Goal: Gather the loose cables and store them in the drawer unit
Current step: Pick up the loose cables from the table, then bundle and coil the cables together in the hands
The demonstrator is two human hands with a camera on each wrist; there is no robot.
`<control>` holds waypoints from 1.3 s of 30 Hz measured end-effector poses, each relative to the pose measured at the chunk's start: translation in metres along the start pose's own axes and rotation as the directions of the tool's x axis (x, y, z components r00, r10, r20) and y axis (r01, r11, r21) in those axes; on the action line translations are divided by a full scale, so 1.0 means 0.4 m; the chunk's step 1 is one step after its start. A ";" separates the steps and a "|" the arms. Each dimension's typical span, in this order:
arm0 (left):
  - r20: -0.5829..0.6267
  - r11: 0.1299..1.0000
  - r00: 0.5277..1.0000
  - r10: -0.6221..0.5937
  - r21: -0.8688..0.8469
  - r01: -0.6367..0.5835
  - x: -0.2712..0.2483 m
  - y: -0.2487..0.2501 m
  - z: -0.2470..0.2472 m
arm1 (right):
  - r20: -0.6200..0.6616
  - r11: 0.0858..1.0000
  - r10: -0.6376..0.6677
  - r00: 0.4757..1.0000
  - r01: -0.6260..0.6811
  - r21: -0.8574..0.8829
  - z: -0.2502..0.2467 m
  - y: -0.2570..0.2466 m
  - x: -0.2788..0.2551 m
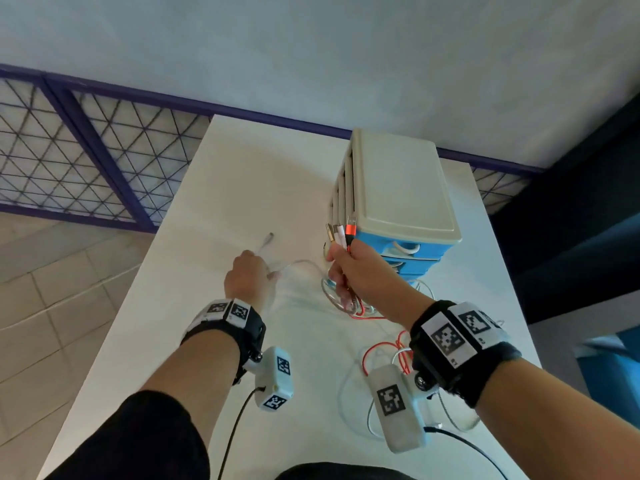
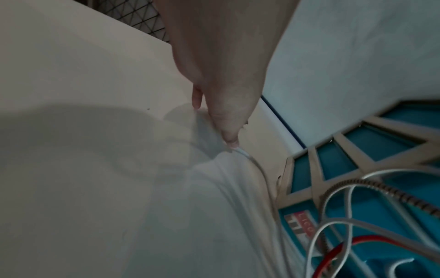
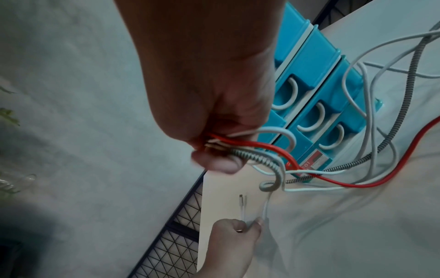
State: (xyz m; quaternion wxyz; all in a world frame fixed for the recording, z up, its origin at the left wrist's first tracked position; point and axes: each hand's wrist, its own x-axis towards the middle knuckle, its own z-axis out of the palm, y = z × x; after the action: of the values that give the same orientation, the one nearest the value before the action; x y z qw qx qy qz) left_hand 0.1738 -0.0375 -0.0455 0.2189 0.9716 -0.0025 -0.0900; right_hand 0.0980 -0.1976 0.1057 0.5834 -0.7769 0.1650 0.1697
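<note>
My right hand (image 1: 341,263) grips a bundle of cables (image 1: 341,233) just left of the blue drawer unit (image 1: 398,199); their plug ends stick up above the fist. In the right wrist view the red cable (image 3: 262,145), a grey braided cable (image 3: 259,159) and white ones run out of my right hand (image 3: 214,150) and trail over the table. My left hand (image 1: 247,277) pinches a thin white cable (image 1: 268,245) lying on the white table (image 1: 242,174). The left wrist view shows my left hand (image 2: 228,135) with a fingertip on that white cable (image 2: 252,161). All drawers look closed.
Loose loops of red and white cable (image 1: 381,351) lie on the table near my right wrist. A wire-mesh fence (image 1: 86,150) stands beyond the table's left edge, over a tiled floor. A pale wall rises behind the drawer unit.
</note>
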 end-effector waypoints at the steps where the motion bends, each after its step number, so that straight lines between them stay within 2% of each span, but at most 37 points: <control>1: -0.016 0.991 0.999 -0.038 -0.129 0.035 -0.001 -0.002 -0.002 | -0.019 0.999 -0.010 1.000 0.009 -0.031 0.001 -0.001 0.006; 4: -0.029 0.888 0.994 -0.105 -0.453 0.080 -0.016 0.002 -0.031 | -0.041 0.999 -0.036 0.999 0.034 -0.036 0.001 -0.007 0.013; 6: -0.048 0.748 0.986 -0.162 -0.658 0.091 -0.040 0.021 -0.069 | -0.024 0.998 -0.047 0.999 0.048 0.027 -0.002 -0.012 0.008; 8: -0.011 0.575 0.985 -0.172 -0.813 0.091 -0.064 0.046 -0.113 | -0.013 0.993 -0.064 0.998 0.065 0.098 -0.006 -0.018 -0.002; 11: 0.082 0.302 0.990 -0.114 -0.947 0.113 -0.096 0.097 -0.178 | -0.023 0.966 -0.071 0.997 0.074 0.247 -0.011 -0.028 -0.017; 13: 0.093 0.200 0.995 -0.045 -0.975 0.101 -0.135 0.145 -0.231 | -0.042 0.940 -0.095 0.995 0.104 0.326 -0.016 -0.034 -0.023; 15: 0.074 0.157 0.997 0.028 -0.985 0.069 -0.185 0.188 -0.277 | -0.078 0.893 -0.125 0.989 0.146 0.425 -0.022 -0.038 -0.031; 17: 0.038 0.179 0.992 0.119 -0.984 0.017 -0.237 0.222 -0.308 | -0.052 0.830 -0.149 0.987 0.153 0.537 -0.029 -0.042 -0.044; 20: -0.045 0.280 0.974 0.223 -0.954 -0.109 -0.298 0.258 -0.326 | 0.031 0.754 -0.221 0.975 0.151 0.640 -0.039 -0.054 -0.072; 23: -0.123 0.426 0.960 0.252 -0.877 -0.224 -0.314 0.279 -0.355 | 0.025 0.747 -0.307 0.951 0.224 0.625 -0.048 -0.075 -0.088; 25: -0.237 0.554 0.943 0.235 -0.764 -0.330 -0.304 0.291 -0.371 | -0.004 0.742 -0.348 0.937 0.278 0.610 -0.061 -0.091 -0.094; 26: -0.305 0.577 0.927 0.220 -0.726 -0.376 -0.297 0.298 -0.376 | -0.026 0.727 -0.369 0.929 0.306 0.615 -0.071 -0.101 -0.098; 28: -0.355 0.572 0.914 0.196 -0.716 -0.401 -0.295 0.319 -0.385 | -0.072 0.673 -0.420 0.905 0.363 0.644 -0.091 -0.125 -0.111; 30: -0.226 0.516 0.935 0.273 -0.786 -0.340 -0.306 0.346 -0.384 | -0.119 0.635 -0.476 0.871 0.434 0.639 -0.105 -0.151 -0.130; 31: -0.147 0.482 0.923 0.357 -0.817 -0.316 -0.316 0.358 -0.380 | -0.136 0.628 -0.499 0.856 0.466 0.623 -0.110 -0.164 -0.139; 33: -0.076 0.477 0.852 0.517 -0.802 -0.360 -0.330 0.374 -0.358 | -0.164 0.639 -0.522 0.837 0.512 0.574 -0.118 -0.186 -0.161; 35: -0.101 0.578 0.773 0.626 -0.606 -0.547 -0.337 0.382 -0.337 | -0.172 0.670 -0.538 0.825 0.542 0.508 -0.127 -0.198 -0.177; 37: -0.144 0.605 0.704 0.696 -0.411 -0.682 -0.347 0.388 -0.339 | -0.166 0.692 -0.567 0.807 0.576 0.436 -0.137 -0.200 -0.188; 39: -0.163 0.595 0.681 0.714 -0.372 -0.713 -0.356 0.391 -0.339 | -0.153 0.708 -0.583 0.798 0.591 0.387 -0.145 -0.192 -0.196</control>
State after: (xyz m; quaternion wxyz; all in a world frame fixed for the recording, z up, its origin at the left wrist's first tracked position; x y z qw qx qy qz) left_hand 0.0632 -0.1147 0.1663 0.4331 0.8210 -0.3720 0.0047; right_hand 0.0675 -0.2285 0.2218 0.7566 -0.6479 -0.0528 -0.0712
